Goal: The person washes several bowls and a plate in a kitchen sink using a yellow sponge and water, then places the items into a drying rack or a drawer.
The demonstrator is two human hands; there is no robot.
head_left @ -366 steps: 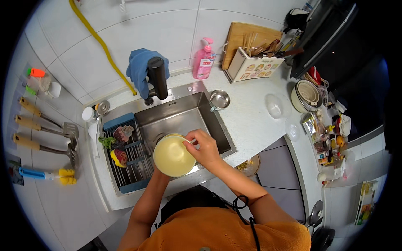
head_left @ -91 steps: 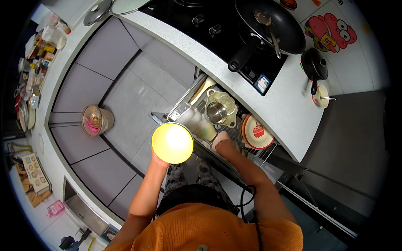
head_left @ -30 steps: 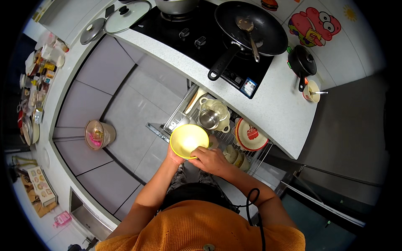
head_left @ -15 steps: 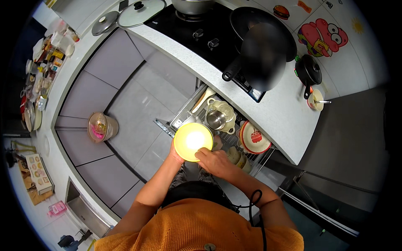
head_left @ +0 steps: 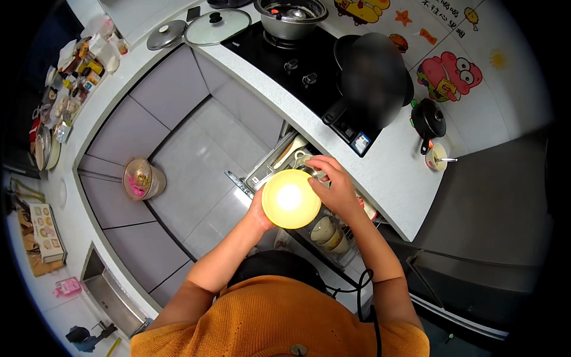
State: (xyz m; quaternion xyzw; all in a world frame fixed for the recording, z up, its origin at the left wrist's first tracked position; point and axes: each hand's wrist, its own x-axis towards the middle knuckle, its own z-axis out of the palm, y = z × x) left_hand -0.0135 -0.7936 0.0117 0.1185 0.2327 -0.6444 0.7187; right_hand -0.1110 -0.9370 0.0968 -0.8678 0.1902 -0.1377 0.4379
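Observation:
My left hand (head_left: 260, 212) grips the left rim of a round yellow bowl (head_left: 291, 199), whose middle is washed out by bright light. At the bowl's right side, my right hand (head_left: 342, 191) has its fingers apart, with the thumb close to the rim; whether it touches I cannot tell. Beneath both hands is a pulled-out wire drawer (head_left: 260, 174). In it lie a pale handled dish (head_left: 301, 158), mostly covered by my right hand and the bowl, several stacked bowls (head_left: 328, 233), and a red-rimmed plate (head_left: 369, 209) partly hidden by my right arm.
Above the drawer runs a white counter (head_left: 410, 202) with a black hob (head_left: 276, 74), a steel pot (head_left: 291, 21) and a dark pan (head_left: 375, 77). A small black pot (head_left: 429, 119) and a bowl (head_left: 437, 156) stand right. A bin (head_left: 144, 178) is on the floor left.
The yellow bowl has moved slightly to the right and now covers more of the drawer's contents. My right hand has left the bowl's lower rim, moved up and right, and spread its fingers.

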